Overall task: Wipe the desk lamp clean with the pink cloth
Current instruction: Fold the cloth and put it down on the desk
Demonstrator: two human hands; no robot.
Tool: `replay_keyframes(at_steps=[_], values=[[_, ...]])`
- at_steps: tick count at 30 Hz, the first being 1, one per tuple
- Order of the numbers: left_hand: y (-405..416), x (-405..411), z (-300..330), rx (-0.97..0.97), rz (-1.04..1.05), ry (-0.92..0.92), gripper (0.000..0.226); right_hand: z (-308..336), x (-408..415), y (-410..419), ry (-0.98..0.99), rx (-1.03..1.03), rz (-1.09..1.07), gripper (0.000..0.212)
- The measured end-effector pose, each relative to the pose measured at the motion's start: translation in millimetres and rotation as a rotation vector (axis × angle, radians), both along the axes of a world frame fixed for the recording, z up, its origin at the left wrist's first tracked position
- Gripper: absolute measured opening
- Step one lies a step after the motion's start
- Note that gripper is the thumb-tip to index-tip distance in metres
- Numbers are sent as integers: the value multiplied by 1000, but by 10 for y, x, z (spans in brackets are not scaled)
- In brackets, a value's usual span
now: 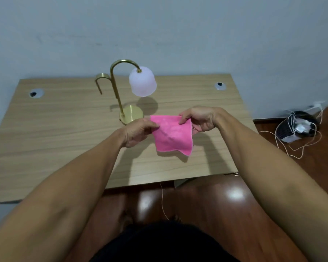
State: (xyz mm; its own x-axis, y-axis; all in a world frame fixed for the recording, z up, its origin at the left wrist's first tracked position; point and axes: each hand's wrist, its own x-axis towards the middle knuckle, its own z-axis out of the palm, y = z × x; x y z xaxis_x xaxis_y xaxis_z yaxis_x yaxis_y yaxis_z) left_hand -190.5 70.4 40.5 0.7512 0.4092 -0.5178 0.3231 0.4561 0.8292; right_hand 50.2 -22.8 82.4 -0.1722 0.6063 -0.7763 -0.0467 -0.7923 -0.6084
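Observation:
The desk lamp (121,87) stands upright at the back middle of the wooden desk (55,133). It has a brass curved arm, a round brass base (132,112) and a frosted white shade (142,81) that hangs to the right. The pink cloth (171,136) hangs spread above the desk, just in front of the lamp base. My left hand (137,132) pinches its upper left corner. My right hand (199,119) pinches its upper right corner. Both hands are apart from the lamp.
Two round cable holes (36,93) (220,86) sit near the desk's back corners. A pale wall rises right behind the desk. On the reddish floor at the right lies a dark bundle with white cords (297,127). A thin cord (162,201) hangs below the desk's front edge.

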Motion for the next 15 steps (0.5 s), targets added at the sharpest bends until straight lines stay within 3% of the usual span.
replay_keyframes(at_steps=[2, 4, 6, 12, 15], values=[[-147, 220, -45, 43, 1, -28, 27, -71, 238, -146, -48, 3, -7, 27], [-268, 432, -133, 98, 49, 8, 39, -137, 416, -286, -124, 49, -30, 18], [-385, 617, -182, 165, 126, 66, 38, -227, 565, -409, -207, 102, -90, 10], [-729, 1095, -209, 350, 194, 119, 25, -560, 861, -693, -228, 230, -304, 32], [-807, 1310, -315, 446, 191, 171, 23, -741, 984, -776, -389, 248, -273, 38]])
